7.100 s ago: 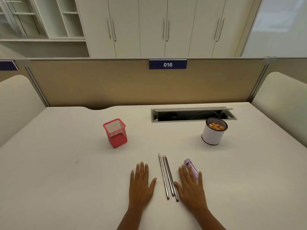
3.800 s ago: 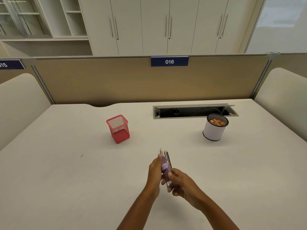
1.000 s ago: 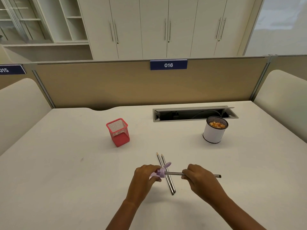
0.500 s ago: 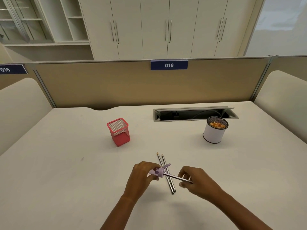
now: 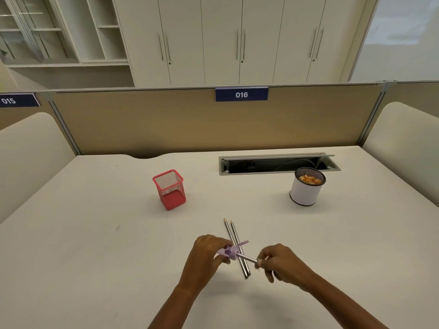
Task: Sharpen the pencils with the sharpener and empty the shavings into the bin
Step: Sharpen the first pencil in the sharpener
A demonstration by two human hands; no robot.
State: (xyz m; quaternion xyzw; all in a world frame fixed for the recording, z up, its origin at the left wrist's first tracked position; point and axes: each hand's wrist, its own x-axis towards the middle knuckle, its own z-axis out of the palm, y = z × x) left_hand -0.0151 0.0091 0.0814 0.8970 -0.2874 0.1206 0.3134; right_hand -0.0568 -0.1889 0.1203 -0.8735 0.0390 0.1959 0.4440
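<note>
Only the head camera shows this moment, looking down over a pale desk. Close to the near edge, about midway along it, the left hand is closed around a small lilac sharpener, pinching it between thumb and fingers and holding it just above the surface. The right hand is closed on the back part of a pencil, whose front end is pushed into the sharpener's mouth. One hand steadying the tool while the other grips the shaft suits twisting the pencil against the blade, so I judge the first pencil is being sharpened. Only a short silvery stretch of it shows between the hands; its tip is hidden inside the sharpener.

Two more pencils lie side by side on the surface directly under the hands, points towards the far edge, dark and slim, within easy reach for their turn. Whether they are sharp enough I cannot tell.

Towards the far right corner stands a white round bin with a dark mesh rim, orange shavings already inside, well apart from the hands. Left of centre, further back, a red mesh holder stands upright, seemingly empty. Emptying the shavings is not yet done.
</note>
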